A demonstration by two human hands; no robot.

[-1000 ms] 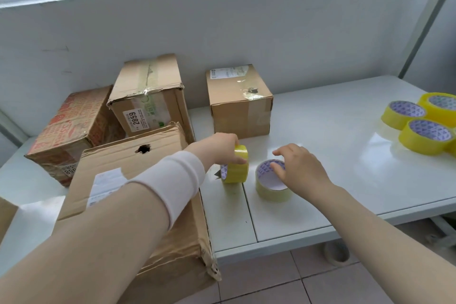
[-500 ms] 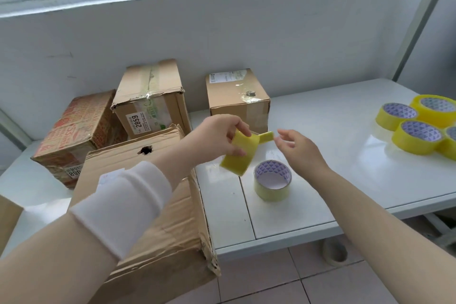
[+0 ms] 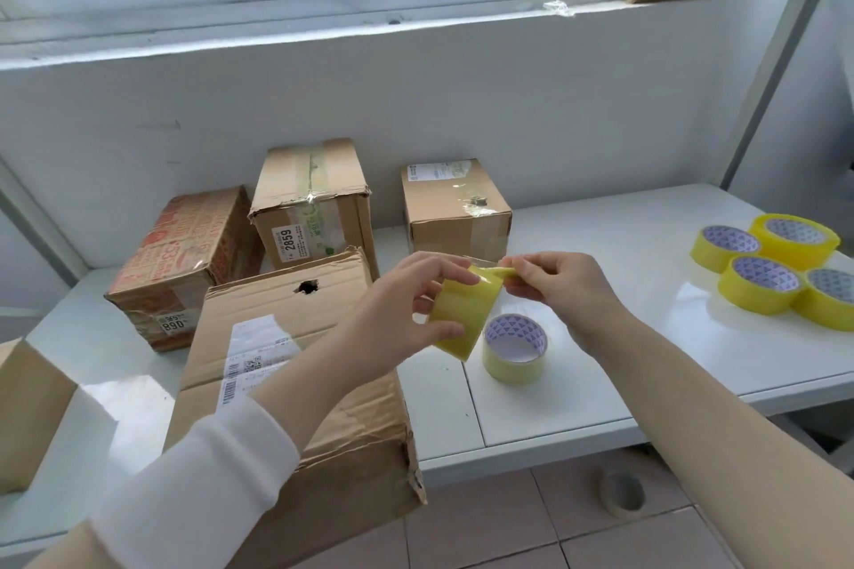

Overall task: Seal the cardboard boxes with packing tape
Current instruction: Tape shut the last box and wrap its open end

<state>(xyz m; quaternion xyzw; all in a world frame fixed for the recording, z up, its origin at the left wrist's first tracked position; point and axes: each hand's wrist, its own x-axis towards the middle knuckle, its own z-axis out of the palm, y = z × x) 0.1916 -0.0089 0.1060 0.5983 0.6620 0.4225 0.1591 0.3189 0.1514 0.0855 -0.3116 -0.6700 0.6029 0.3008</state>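
The white table [image 3: 624, 365] has bare room on your right, short of the cluster of yellow rolls [image 3: 762, 286]. The big creased brown cardboard box [image 3: 295, 365] overhangs the near edge, so steady it before taping. Your left hand [image 3: 406, 314] grips the yellow packing-tape roll [image 3: 464, 314] above the table, and your right hand [image 3: 564, 291] pinches its loose end [image 3: 497, 274]. Pull level and slowly, clear of the paler spare roll [image 3: 514, 349] below.
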